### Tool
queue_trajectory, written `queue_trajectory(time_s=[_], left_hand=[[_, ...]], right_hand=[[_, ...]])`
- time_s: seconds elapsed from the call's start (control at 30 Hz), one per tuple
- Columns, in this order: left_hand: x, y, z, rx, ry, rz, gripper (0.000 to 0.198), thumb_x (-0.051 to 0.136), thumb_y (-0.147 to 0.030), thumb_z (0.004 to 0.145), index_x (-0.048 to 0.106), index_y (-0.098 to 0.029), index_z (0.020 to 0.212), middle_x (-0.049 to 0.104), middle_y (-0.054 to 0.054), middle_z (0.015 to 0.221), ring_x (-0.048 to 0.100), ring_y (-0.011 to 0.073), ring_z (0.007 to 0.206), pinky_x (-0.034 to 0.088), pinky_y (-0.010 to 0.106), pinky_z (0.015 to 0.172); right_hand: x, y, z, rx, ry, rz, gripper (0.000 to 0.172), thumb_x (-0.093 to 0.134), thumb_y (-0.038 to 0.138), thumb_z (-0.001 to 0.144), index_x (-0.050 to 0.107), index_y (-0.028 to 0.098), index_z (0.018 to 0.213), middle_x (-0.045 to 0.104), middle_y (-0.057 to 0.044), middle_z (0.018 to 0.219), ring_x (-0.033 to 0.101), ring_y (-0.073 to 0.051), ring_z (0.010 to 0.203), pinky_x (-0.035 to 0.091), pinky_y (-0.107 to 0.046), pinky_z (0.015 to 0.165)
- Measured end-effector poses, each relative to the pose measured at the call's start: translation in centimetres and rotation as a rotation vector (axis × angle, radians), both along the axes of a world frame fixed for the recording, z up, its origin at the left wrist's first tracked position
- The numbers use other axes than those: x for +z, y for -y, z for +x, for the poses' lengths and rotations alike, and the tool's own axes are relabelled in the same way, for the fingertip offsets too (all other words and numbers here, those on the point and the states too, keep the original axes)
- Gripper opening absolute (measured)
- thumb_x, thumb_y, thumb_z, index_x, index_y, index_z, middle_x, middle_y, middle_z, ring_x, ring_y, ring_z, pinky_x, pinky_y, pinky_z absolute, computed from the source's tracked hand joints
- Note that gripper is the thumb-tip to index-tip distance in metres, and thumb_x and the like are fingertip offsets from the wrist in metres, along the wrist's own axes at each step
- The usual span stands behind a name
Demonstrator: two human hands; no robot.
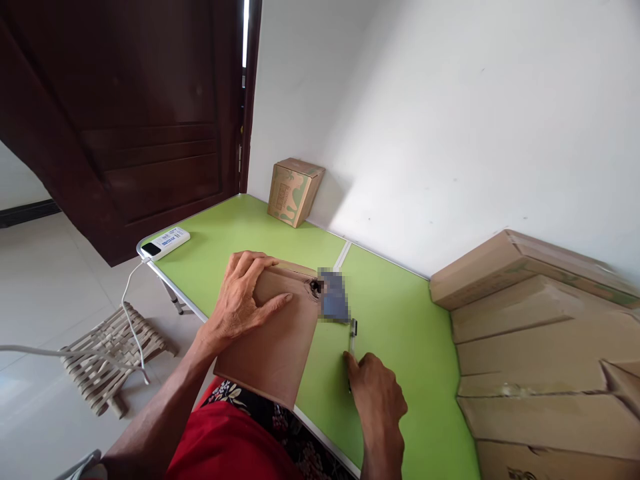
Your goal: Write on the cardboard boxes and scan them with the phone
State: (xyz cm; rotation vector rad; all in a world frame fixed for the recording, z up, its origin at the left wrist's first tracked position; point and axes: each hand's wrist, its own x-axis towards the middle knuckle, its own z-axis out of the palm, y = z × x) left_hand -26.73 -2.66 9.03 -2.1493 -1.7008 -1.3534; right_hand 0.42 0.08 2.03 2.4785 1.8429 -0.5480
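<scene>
My left hand point(245, 300) lies flat with fingers spread on a brown cardboard box point(273, 340) that rests on the near edge of the green table point(400, 320). My right hand point(377, 397) is closed around a thin dark tool like a pen or cutter point(353, 333), whose tip points toward the box's right side. A blurred blue patch point(334, 297) sits at the box's far right corner.
A small printed carton point(293, 190) stands against the white wall at the table's far end. A white power strip point(165, 243) with a cable lies on the left corner. Flattened cartons point(540, 347) are stacked at right. A woven stool point(110, 353) sits on the floor.
</scene>
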Motion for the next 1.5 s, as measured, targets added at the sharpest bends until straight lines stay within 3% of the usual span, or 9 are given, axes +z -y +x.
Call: queue_trajectory(time_s=[0.17,0.33,0.77,0.9,1.0,1.13,1.23,1.33,1.5], left_hand=[[0.0,0.3,0.0,0.009,-0.006,0.002,0.043,0.075,-0.041,0.096,0.061,-0.022,0.132,0.067,0.011,0.128,0.058,0.0306,0.121,0.046,0.048,0.111],[0.1,0.1,0.0,0.018,-0.002,-0.023,0.043,0.076,-0.039,0.095,0.061,-0.021,0.132,0.067,0.010,0.127,0.056,0.0310,0.121,0.048,0.049,0.110],[-0.3,-0.3,-0.1,0.006,0.009,-0.032,0.042,0.075,-0.039,0.096,0.060,-0.022,0.132,0.065,0.011,0.126,0.056,0.0310,0.120,0.048,0.049,0.109],[-0.3,-0.3,-0.1,0.000,0.014,-0.031,0.043,0.075,-0.040,0.097,0.060,-0.022,0.133,0.065,0.011,0.128,0.056,0.0311,0.122,0.047,0.049,0.111],[-0.3,-0.2,-0.1,-0.004,0.017,-0.038,0.043,0.074,-0.039,0.097,0.060,-0.021,0.133,0.065,0.011,0.129,0.056,0.0312,0.123,0.046,0.050,0.112],[-0.1,0.0,0.0,0.001,0.033,-0.058,0.042,0.074,-0.039,0.097,0.061,-0.021,0.133,0.065,0.011,0.129,0.054,0.0313,0.124,0.047,0.049,0.111],[-0.1,0.1,0.0,0.000,0.031,-0.056,0.042,0.074,-0.040,0.098,0.060,-0.022,0.133,0.065,0.011,0.129,0.055,0.0311,0.123,0.047,0.050,0.110],[-0.1,0.1,0.0,-0.001,0.014,-0.026,0.042,0.073,-0.041,0.098,0.060,-0.022,0.133,0.066,0.012,0.128,0.056,0.0311,0.122,0.047,0.050,0.110],[-0.3,-0.2,-0.1,0.008,0.004,-0.021,0.042,0.073,-0.042,0.098,0.061,-0.021,0.131,0.065,0.012,0.127,0.055,0.0312,0.120,0.047,0.049,0.109]], right_hand=[[1.2,-2.6,-2.8,0.105,-0.001,0.155,0.037,0.040,0.041,0.111,0.066,0.015,0.118,0.072,-0.019,0.118,0.070,-0.033,0.111,0.053,-0.039,0.083],[0.4,-8.1,-6.5,0.119,0.030,0.198,0.044,0.064,0.044,0.105,0.062,0.013,0.137,0.063,-0.017,0.143,0.057,-0.032,0.136,0.051,-0.045,0.108],[-1.4,-12.1,-6.1,-0.061,-0.113,0.103,0.050,0.072,0.045,0.101,0.061,0.021,0.143,0.057,-0.013,0.151,0.061,-0.032,0.131,0.054,-0.056,0.107],[-1.9,-11.2,-5.5,-0.082,-0.312,0.113,0.053,0.074,0.046,0.098,0.059,0.018,0.141,0.062,-0.015,0.143,0.065,-0.031,0.123,0.054,-0.054,0.105],[-2.5,-9.7,-4.5,-0.093,-0.533,0.125,0.058,0.087,0.043,0.080,0.063,0.013,0.124,0.073,-0.016,0.119,0.070,-0.034,0.113,0.058,-0.049,0.096],[-3.3,-5.7,-2.8,-0.100,-0.939,0.109,0.052,0.086,0.053,0.063,0.065,0.019,0.098,0.078,-0.010,0.093,0.077,-0.034,0.092,0.063,-0.043,0.079],[-3.1,-1.7,-1.6,-0.131,-1.181,0.119,0.059,0.081,0.064,0.064,0.066,0.021,0.102,0.081,-0.009,0.099,0.078,-0.032,0.090,0.065,-0.044,0.078],[-1.3,1.8,-0.8,-0.257,-1.459,0.169,0.065,0.090,0.059,0.064,0.067,0.025,0.115,0.082,-0.005,0.108,0.080,-0.029,0.091,0.066,-0.043,0.079],[4.3,5.4,-1.6,-0.357,-1.728,0.272,0.071,0.096,0.045,0.071,0.067,0.030,0.134,0.081,-0.007,0.122,0.079,-0.028,0.108,0.066,-0.040,0.087]])
